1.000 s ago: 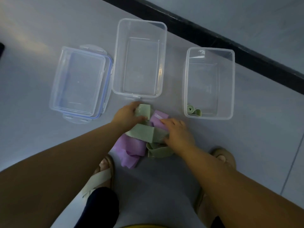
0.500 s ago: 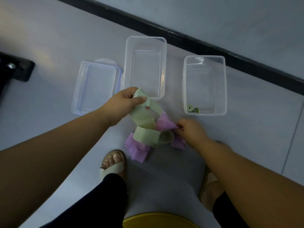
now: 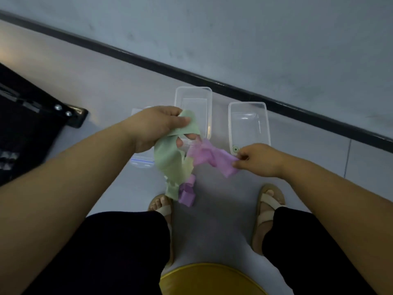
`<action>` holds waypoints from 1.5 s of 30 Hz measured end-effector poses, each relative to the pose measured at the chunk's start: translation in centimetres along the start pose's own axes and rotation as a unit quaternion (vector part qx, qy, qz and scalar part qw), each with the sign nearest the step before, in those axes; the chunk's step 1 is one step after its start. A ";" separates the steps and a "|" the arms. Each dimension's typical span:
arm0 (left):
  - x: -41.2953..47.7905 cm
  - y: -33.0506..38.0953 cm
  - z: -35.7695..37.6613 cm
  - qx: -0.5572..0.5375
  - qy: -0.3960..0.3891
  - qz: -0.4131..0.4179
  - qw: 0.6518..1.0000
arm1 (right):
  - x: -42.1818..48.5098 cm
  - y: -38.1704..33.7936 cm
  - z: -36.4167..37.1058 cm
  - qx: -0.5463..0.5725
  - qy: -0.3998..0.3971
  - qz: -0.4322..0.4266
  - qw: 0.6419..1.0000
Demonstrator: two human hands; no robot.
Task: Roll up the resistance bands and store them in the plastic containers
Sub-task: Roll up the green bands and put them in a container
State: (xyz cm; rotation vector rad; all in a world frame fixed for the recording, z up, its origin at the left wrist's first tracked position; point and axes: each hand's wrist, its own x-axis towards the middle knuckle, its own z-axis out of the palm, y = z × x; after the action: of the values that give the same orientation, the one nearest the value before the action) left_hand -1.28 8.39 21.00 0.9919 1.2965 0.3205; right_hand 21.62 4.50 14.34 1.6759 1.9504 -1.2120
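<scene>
My left hand (image 3: 158, 125) grips a pale green resistance band (image 3: 172, 160), lifted above the floor and hanging down in loose folds. My right hand (image 3: 256, 159) pinches the end of a purple band (image 3: 209, 158), which is tangled with the green one and trails down to a bunched end (image 3: 187, 193). Behind them on the floor stand two clear plastic containers, a middle one (image 3: 209, 96) and a right one (image 3: 265, 116). A small rolled green band (image 3: 235, 149) lies in the right container's near corner. A clear lid (image 3: 140, 162) lies on the floor, mostly hidden by my left arm.
My two sandalled feet (image 3: 269, 201) stand on the grey floor just below the bands. A yellow round seat edge (image 3: 210, 277) shows at the bottom. A black frame with bolts (image 3: 42, 116) sits at the left. A dark skirting strip (image 3: 276, 103) runs along the wall behind the containers.
Both hands have lifted the tangled bands off the floor and drawn apart, the right pulling the purple band to the right. The view has pulled back and up from the containers.
</scene>
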 end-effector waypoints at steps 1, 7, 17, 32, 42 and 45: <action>-1.1 0.4 0.1 -0.018 0.005 0.011 1.000 | -1.0 -0.3 -0.4 -0.010 0.005 0.002 1.000; -7.1 0.6 2.2 -0.132 -0.038 0.092 0.986 | -4.2 -2.6 0.4 0.138 0.128 -0.056 0.980; -6.5 -1.4 0.6 -0.076 0.105 0.111 0.985 | -3.6 -6.1 1.2 0.245 0.156 -0.132 0.948; -3.3 -1.9 1.4 -0.037 0.084 0.064 0.994 | -4.4 -8.1 -1.4 0.371 0.159 -0.113 0.908; -3.8 -1.2 0.8 0.132 0.139 0.116 0.975 | -4.1 -7.4 -2.1 0.498 0.170 -0.043 0.849; -4.0 -0.8 1.1 0.154 0.157 0.114 0.969 | -4.1 -7.8 -1.6 0.475 0.165 -0.081 0.861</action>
State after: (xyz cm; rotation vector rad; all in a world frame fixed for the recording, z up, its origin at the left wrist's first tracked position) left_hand -1.68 4.68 22.93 1.4025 1.5526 0.4768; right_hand 16.03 3.22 21.27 2.2981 1.7818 -2.3519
